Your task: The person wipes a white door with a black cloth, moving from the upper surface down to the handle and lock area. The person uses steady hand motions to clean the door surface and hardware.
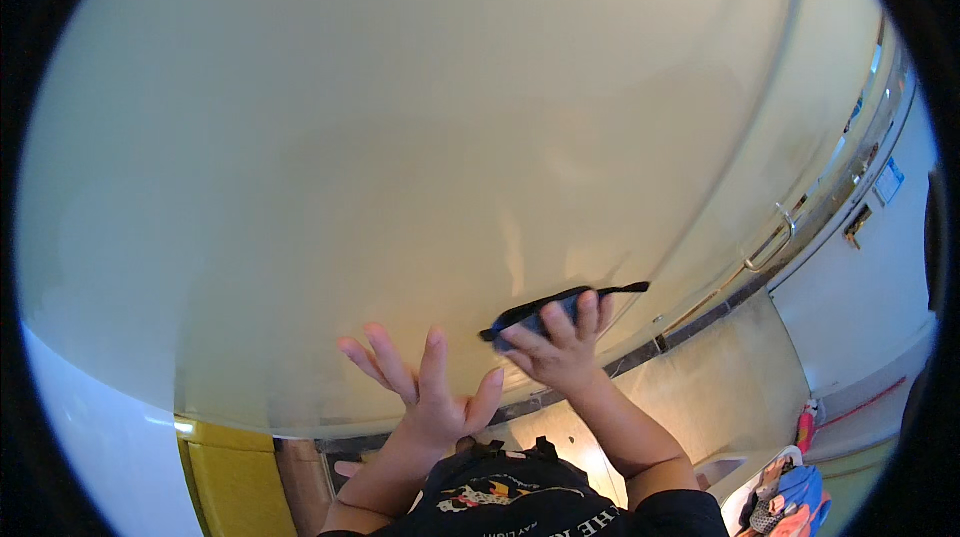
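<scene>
My right hand point(566, 349) is shut on a dark blue item point(532, 321) with black edging, perhaps a cloth pouch or mask. Black ends stick out past the fingers on both sides. The hand and item are slightly blurred, and part of the item is hidden behind my fingers. My left hand point(435, 387) is held up to the left with fingers spread and nothing in it. A large pale, glossy panel point(375, 199) fills the view before me; whether either hand touches it I cannot tell.
Along the right runs a door edge with a metal handle point(780, 241). Beyond it is a white door point(870, 289) with a brass-coloured lock point(856, 226). At lower right stands a white basket point(739, 481) with clothes point(787, 503). A yellow piece of furniture point(232, 481) is at lower left.
</scene>
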A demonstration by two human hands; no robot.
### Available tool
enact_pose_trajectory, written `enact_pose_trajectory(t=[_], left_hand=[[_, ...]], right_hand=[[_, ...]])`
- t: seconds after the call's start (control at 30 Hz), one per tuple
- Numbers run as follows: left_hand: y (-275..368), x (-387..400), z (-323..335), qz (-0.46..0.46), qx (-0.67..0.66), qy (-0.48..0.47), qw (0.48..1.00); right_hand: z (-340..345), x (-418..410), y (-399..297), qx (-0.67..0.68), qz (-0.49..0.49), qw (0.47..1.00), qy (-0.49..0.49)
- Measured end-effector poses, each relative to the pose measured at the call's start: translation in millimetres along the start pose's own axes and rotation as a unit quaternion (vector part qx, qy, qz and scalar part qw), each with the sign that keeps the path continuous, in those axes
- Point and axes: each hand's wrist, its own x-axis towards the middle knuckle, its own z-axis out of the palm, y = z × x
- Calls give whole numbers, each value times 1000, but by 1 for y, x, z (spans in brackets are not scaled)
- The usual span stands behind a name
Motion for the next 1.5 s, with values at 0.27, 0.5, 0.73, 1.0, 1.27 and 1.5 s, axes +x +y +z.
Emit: enact_pose_trajectory(t=[0.27, 0.5, 0.73, 1.0, 1.27, 1.5], left_hand=[[-4, 2, -1, 10, 48, -45, 998], [-9, 6, -1, 49, 99, -49, 993], [-16, 12, 0, 76, 80, -24, 994], [-20, 18, 10, 147, 74, 1, 986], [-6, 14, 28, 180, 22, -55, 982], [37, 24, 69, 147, -3, -126, 981]], right_hand=[[-11, 14, 35, 34, 140, 989, 40], [-8, 61, 6, 68, 259, 956, 118], [9, 70, -44, 62, 177, 975, 118], [36, 2, -56, 31, 128, 984, 116], [30, -27, -19, 26, 124, 988, 90], [19, -9, 38, 7, 169, 978, 122]])
